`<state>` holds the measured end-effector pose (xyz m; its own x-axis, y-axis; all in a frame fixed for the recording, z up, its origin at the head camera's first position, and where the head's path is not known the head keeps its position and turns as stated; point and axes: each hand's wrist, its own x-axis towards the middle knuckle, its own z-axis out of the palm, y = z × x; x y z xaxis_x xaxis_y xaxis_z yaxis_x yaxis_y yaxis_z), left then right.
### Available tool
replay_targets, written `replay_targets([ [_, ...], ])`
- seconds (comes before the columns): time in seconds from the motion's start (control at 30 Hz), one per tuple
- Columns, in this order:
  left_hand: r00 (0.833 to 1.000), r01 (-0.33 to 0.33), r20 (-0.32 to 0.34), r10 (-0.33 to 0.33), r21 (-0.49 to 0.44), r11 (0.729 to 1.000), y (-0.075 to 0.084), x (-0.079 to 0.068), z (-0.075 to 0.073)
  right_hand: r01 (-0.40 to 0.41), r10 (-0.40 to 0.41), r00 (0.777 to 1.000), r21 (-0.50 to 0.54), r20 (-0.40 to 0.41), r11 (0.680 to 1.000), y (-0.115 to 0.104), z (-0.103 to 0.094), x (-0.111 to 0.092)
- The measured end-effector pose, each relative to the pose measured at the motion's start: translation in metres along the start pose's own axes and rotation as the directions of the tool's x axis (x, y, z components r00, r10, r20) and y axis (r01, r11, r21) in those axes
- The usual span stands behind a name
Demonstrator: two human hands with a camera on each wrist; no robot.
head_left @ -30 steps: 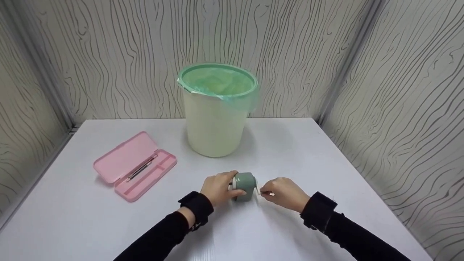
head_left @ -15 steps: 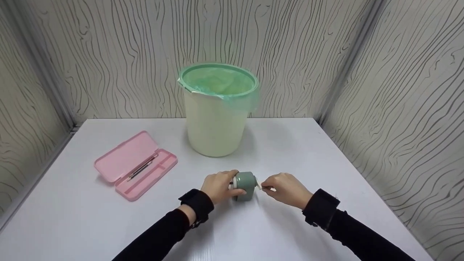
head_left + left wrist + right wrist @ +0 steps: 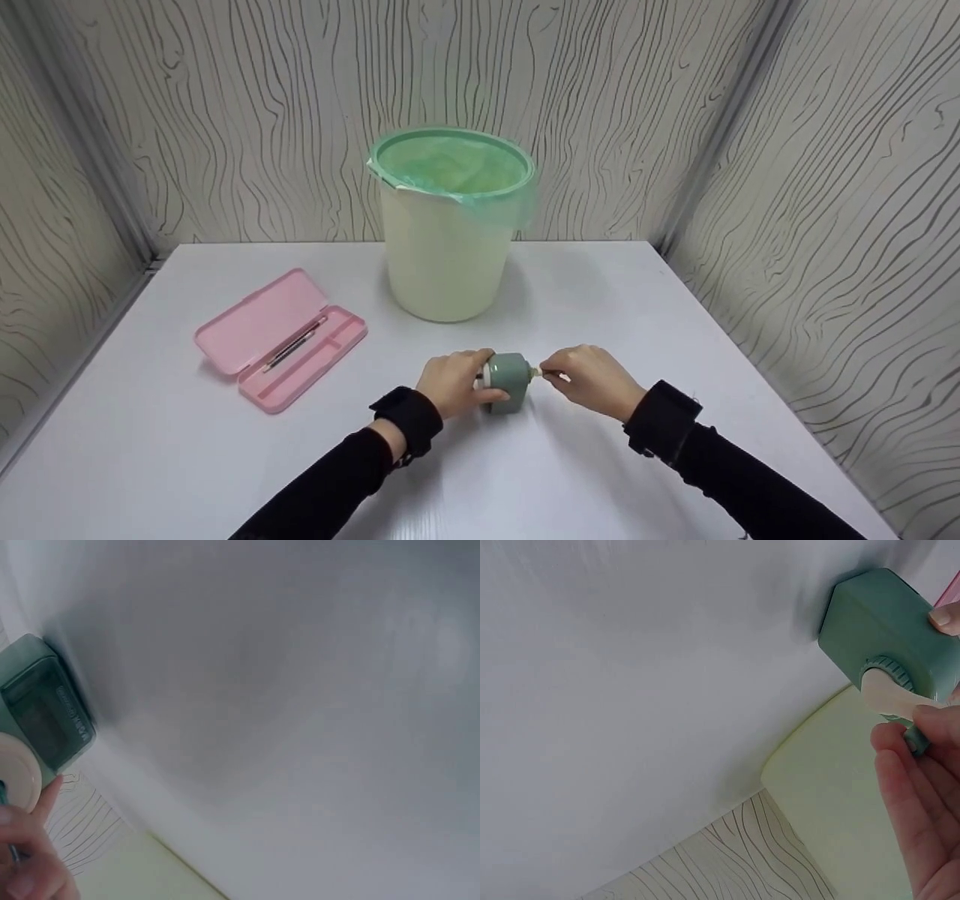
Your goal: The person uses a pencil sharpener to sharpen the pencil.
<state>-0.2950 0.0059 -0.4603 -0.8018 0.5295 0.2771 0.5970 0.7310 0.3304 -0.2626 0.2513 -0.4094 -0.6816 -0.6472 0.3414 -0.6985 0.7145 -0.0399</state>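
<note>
A green desktop pencil sharpener (image 3: 508, 382) with a cream front and a cream crank stands on the white table. My left hand (image 3: 454, 386) grips it from the left, thumb along the near side and a finger over the top. In the left wrist view a thin dark stick (image 3: 13, 852) shows among the fingers at the sharpener's round cream front (image 3: 18, 774); its kind is unclear. On the other side, my right hand (image 3: 592, 380) pinches the green knob (image 3: 915, 739) of the crank (image 3: 896, 696), which points toward that hand.
A pink pencil case (image 3: 259, 326) lies with its lid up at the left, a couple of pencils (image 3: 292, 346) inside. Behind the sharpener stands a pale bin (image 3: 446, 255) with a green rim and liner. Patterned panels (image 3: 285, 120) enclose the table's back and sides.
My right hand has risen a little, and the crank has swung up from hanging down to pointing out toward it. The left hand and the sharpener stay in place.
</note>
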Motion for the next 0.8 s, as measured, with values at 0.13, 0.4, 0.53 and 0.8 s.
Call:
replay_targets([
  [0.13, 1.000, 0.006, 0.008, -0.006, -0.006, 1.000, 0.000, 0.001, 0.000, -0.003, 0.003, 1.000, -0.012, -0.011, 1.000, 0.002, 0.000, 0.003],
  [0.4, 1.000, -0.010, 0.002, 0.010, 0.003, 1.000, 0.000, 0.001, 0.001, -0.035, 0.035, 0.999, -0.021, -0.001, 0.999, 0.004, -0.002, 0.010],
  [0.53, 1.000, -0.022, -0.008, 0.022, 0.015, 1.000, -0.001, 0.001, 0.001, -0.043, 0.044, 0.999, -0.030, 0.010, 0.999, 0.005, -0.003, 0.014],
  [0.8, 0.999, -0.035, -0.018, 0.035, 0.030, 0.999, -0.003, 0.002, 0.003, -0.047, 0.048, 0.999, -0.049, 0.011, 0.998, 0.005, -0.003, 0.018],
])
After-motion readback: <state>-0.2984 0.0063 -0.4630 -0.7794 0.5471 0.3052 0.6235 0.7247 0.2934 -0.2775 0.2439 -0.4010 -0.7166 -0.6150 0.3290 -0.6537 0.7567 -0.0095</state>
